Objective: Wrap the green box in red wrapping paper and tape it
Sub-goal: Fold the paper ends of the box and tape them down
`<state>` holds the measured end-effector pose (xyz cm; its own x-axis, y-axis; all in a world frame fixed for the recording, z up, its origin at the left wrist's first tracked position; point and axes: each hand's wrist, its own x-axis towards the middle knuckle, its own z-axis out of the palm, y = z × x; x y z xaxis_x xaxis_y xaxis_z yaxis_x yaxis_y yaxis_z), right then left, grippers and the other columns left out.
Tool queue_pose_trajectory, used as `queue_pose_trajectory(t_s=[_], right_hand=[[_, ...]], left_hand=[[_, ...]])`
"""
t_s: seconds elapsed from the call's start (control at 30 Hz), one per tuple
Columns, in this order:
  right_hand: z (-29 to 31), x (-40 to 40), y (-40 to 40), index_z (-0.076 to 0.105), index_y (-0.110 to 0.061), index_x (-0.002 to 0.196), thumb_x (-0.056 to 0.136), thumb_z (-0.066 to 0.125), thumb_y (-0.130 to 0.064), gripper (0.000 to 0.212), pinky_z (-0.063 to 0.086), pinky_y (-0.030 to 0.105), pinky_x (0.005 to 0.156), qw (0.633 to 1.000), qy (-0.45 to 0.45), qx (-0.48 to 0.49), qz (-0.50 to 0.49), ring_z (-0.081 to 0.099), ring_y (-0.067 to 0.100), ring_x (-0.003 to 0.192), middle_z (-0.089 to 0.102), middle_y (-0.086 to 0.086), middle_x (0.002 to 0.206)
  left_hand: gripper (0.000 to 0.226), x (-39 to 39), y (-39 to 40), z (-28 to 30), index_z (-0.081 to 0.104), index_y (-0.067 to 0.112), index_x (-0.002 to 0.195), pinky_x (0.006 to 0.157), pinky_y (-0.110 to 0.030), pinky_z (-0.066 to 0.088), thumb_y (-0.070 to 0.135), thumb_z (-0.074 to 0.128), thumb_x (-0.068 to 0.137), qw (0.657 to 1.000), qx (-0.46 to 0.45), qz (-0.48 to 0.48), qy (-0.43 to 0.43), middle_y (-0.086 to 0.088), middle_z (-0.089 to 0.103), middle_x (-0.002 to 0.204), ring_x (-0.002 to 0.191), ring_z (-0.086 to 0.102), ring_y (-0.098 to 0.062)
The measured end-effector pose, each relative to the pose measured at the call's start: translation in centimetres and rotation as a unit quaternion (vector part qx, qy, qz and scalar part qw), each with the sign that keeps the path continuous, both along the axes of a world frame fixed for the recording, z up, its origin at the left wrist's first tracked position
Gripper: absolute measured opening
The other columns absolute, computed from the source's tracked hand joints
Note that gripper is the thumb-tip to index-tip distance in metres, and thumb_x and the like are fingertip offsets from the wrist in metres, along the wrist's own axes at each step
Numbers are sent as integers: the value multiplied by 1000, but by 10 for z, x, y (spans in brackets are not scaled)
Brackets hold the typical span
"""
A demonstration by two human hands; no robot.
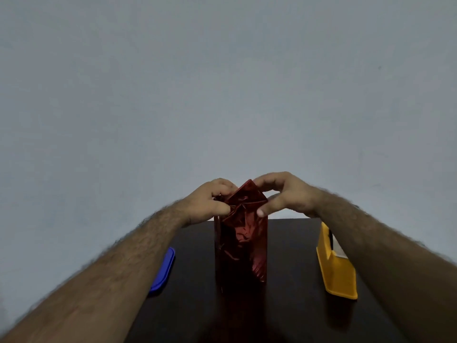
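Standing upright at lower centre of the head view, the wrapped box [241, 246] has both hands at its top: left hand [210, 203] pinches folded red paper [243, 201], right hand [284, 195] curls over it. Releasing to reach the yellow tape dispenser [337, 271] at lower right likely lets the flaps spring open.

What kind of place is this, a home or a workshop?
Probably a room in a home, though I cannot be sure. A small dark table stands against a plain pale wall, and on it are only a red-wrapped box and a yellow tape dispenser.
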<state>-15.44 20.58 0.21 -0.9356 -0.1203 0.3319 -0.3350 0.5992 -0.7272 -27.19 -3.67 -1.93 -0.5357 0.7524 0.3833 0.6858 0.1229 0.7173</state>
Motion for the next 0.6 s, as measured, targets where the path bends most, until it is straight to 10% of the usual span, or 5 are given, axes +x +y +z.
queue_pose_trajectory(t_s=[0.1, 0.3, 0.6], right_hand=[[3, -20, 0, 82, -10, 95, 78, 90, -16, 19, 52, 46, 105, 999, 25, -33, -4, 73, 24, 100, 79, 10, 102], [2, -50, -11, 74, -9, 74, 78, 77, -27, 18, 42, 41, 80, 995, 1, -101, -3, 59, 19, 79, 67, 8, 79], [-8, -65, -26, 66, -11, 69, 87, 83, -29, 31, 41, 23, 54, 979, -5, -203, -22, 47, 15, 56, 54, 3, 62]], left_hand=[[50, -14, 10, -6, 79, 15, 110, 78, -31, 56, 7, 61, 63, 999, 43, -6, -30, -1, 70, 114, 99, 68, -22], [9, -33, 21, -14, 65, 3, 85, 62, -21, 49, 7, 73, 88, 980, 147, -34, -126, 2, 67, 72, 64, 61, -10], [20, -41, 28, -20, 75, -10, 103, 72, -33, 56, 10, 70, 99, 951, 219, 1, -220, -25, 72, 95, 76, 67, -27]])
